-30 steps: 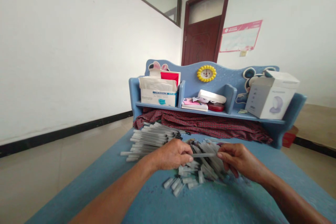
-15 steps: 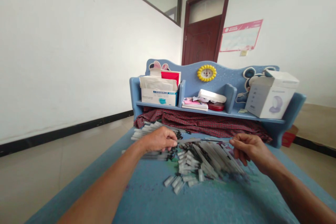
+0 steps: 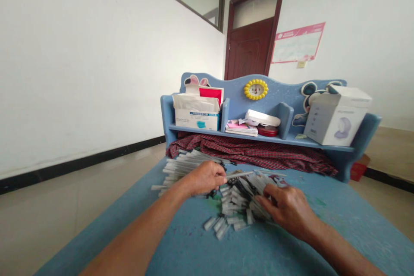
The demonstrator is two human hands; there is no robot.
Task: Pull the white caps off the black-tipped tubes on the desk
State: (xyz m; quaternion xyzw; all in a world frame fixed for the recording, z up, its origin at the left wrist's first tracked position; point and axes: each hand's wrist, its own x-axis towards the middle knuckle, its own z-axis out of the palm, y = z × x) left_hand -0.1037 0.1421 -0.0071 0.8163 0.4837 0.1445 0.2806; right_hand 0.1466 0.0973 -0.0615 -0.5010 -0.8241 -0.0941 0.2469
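Note:
My left hand (image 3: 208, 177) pinches a slim translucent pen barrel (image 3: 239, 175), which points right over the pile. My right hand (image 3: 287, 207) is low over the right part of the heap, its fingers bent and the thumb apart from them, touching the loose pen barrels (image 3: 258, 183). Its fingertips are partly hidden. Short clear pen caps (image 3: 233, 200) lie in a cluster between the hands, and a few are scattered nearer me. Behind my left wrist lies a stack of pens (image 3: 181, 164) with dark tips, partly covered by my hand.
All this lies on a blue tabletop (image 3: 200, 252). At its back, a checked cloth (image 3: 252, 154) is bunched under a blue shelf (image 3: 207, 130) holding a mask box (image 3: 196, 120), papers (image 3: 241, 129), a red round case (image 3: 268, 131) and a white carton (image 3: 336, 116).
My right hand has moved left and down, from the far end of a thin dark rod to the pile. My left hand has shifted slightly right, still holding the pen barrel.

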